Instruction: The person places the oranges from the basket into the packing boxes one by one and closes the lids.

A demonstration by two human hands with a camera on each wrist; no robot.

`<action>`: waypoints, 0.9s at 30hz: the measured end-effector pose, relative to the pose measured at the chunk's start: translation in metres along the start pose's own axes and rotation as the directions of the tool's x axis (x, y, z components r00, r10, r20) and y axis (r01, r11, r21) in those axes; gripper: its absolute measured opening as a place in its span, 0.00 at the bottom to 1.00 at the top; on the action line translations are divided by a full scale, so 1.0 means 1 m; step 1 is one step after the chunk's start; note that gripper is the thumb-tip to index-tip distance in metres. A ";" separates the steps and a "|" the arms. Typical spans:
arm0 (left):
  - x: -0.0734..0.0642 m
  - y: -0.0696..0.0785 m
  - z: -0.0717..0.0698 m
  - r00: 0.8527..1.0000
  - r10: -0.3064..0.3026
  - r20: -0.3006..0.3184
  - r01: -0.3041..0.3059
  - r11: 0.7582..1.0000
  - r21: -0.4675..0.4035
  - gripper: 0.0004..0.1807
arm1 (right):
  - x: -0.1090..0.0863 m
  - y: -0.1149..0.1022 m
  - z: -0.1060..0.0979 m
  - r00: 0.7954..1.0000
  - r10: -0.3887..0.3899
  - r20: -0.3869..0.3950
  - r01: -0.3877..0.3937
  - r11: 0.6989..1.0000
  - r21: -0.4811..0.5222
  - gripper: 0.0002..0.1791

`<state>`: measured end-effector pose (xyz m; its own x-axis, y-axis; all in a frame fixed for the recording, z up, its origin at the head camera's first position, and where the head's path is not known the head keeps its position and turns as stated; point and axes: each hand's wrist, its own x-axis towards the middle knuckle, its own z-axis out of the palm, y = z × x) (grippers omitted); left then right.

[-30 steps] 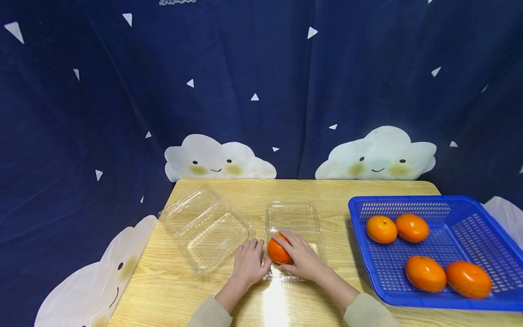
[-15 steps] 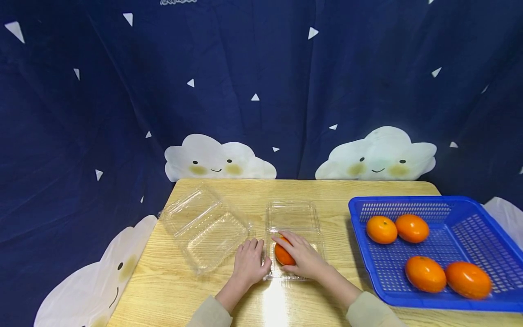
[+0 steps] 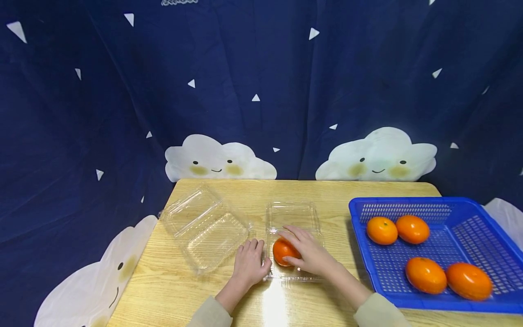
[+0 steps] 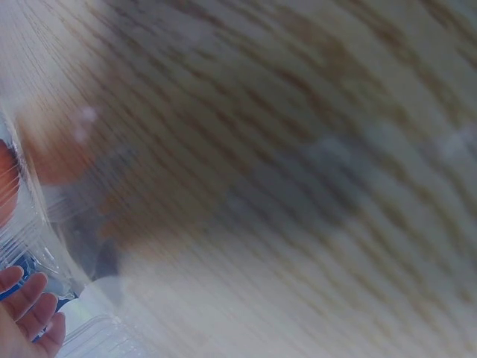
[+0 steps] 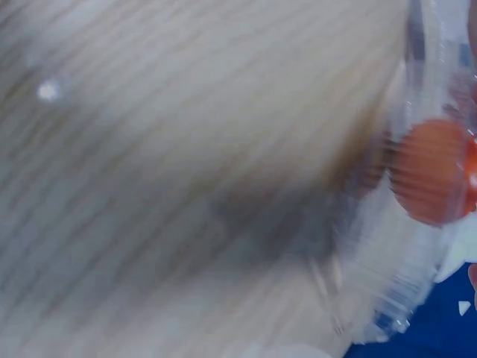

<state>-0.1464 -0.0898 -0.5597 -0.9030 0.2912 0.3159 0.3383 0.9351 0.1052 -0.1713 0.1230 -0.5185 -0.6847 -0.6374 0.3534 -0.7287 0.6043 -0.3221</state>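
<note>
An orange [image 3: 283,252] sits in the near half of an open clear plastic clamshell box [image 3: 292,215] in the middle of the table. My right hand [image 3: 308,254] reaches over it from the right, fingers spread on the far side and thumb at the near side. In the right wrist view the orange [image 5: 430,171] shows through the box wall, with finger edges apart from it at the frame's right border. My left hand [image 3: 248,263] rests at the box's left edge, fingers extended forward and thumb at the rim.
A second open clear clamshell box [image 3: 216,236] lies at an angle on the left of the wooden table [image 3: 163,290]. On the right stands a blue mesh basket [image 3: 367,268] with several oranges [image 3: 426,275]. A dark blue curtain [image 3: 245,68] hangs behind the table.
The orange has shifted slightly to the right inside the box. My right hand has drawn a little to the right, its fingers looser about the orange. My left hand stays put.
</note>
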 end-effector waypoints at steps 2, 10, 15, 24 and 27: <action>0.000 0.000 0.000 1.000 -0.002 0.002 0.002 1.000 0.000 0.21 | 0.000 0.000 -0.009 1.000 0.010 -0.018 -0.010 1.000 -0.021 0.35; 0.000 0.000 -0.001 1.000 -0.005 0.000 0.005 1.000 -0.006 0.21 | -0.002 0.011 -0.042 0.990 0.059 -0.124 -0.069 0.995 -0.072 0.35; 0.000 0.000 -0.001 1.000 -0.011 0.014 0.011 1.000 -0.002 0.22 | -0.008 0.021 -0.059 0.979 0.099 -0.179 -0.121 0.986 -0.115 0.35; 0.000 0.000 0.000 1.000 -0.013 0.017 0.013 1.000 -0.010 0.20 | -0.024 0.042 -0.083 0.948 0.212 -0.236 -0.254 0.953 -0.165 0.34; 0.000 0.000 0.001 1.000 -0.008 0.008 0.009 1.000 -0.009 0.20 | -0.031 0.049 -0.090 0.933 0.259 -0.251 -0.305 0.939 -0.162 0.33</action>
<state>-0.1466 -0.0900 -0.5602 -0.9078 0.2848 0.3079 0.3330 0.9357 0.1164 -0.1852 0.2159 -0.4664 -0.8255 -0.3176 0.4666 -0.4740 0.8389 -0.2676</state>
